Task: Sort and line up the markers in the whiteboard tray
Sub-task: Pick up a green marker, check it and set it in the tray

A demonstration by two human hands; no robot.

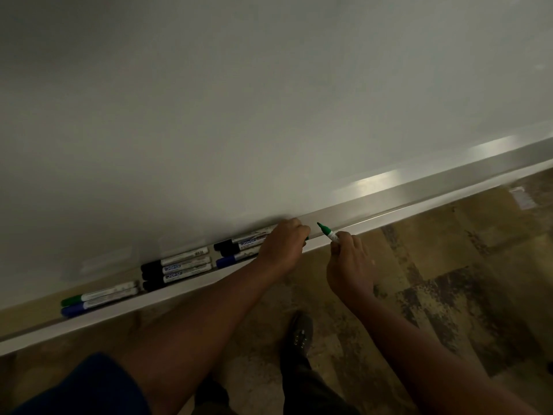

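A green marker [328, 233] is pinched in the right hand [350, 265], uncapped tip aimed at the whiteboard tray [419, 209] — held just above its front lip. The left hand [281, 245] is curled over the right end of a three-marker cluster [239, 248]; whether anything is gripped there cannot be told. Further left, three black markers [176, 269] and a green-and-blue pair [98, 298] are laid side by side. Best recapped first, then laid parallel, caps leftward — ends squared against the neighbours.
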